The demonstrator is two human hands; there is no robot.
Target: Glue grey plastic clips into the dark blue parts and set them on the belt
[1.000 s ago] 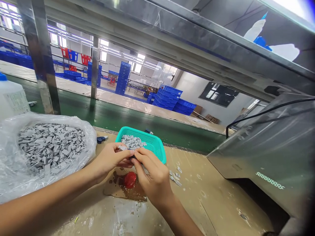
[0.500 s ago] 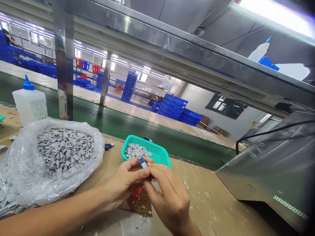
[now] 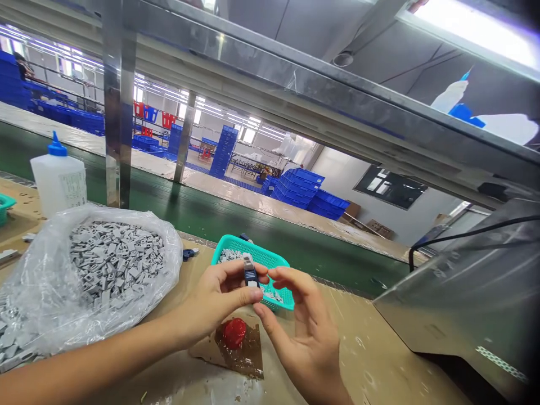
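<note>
Since half a second ago, the right hand (image 3: 307,334) has opened off the small navy-and-grey piece (image 3: 250,274), so the left hand (image 3: 223,287) alone now carries it, pinched between thumb and fingers above the bench (image 3: 358,320). That leaves the right hand free, thumb and fingertips apart; whether they brush the left's, I cannot tell. Beneath lies a red lump (image 3: 234,333) on wet brown card (image 3: 252,361); beyond, the clear bag (image 3: 173,247) of grey parts (image 3: 118,259) and the teal basket (image 3: 270,260), then the green belt (image 3: 295,242) and stacked blue crates (image 3: 295,188).
</note>
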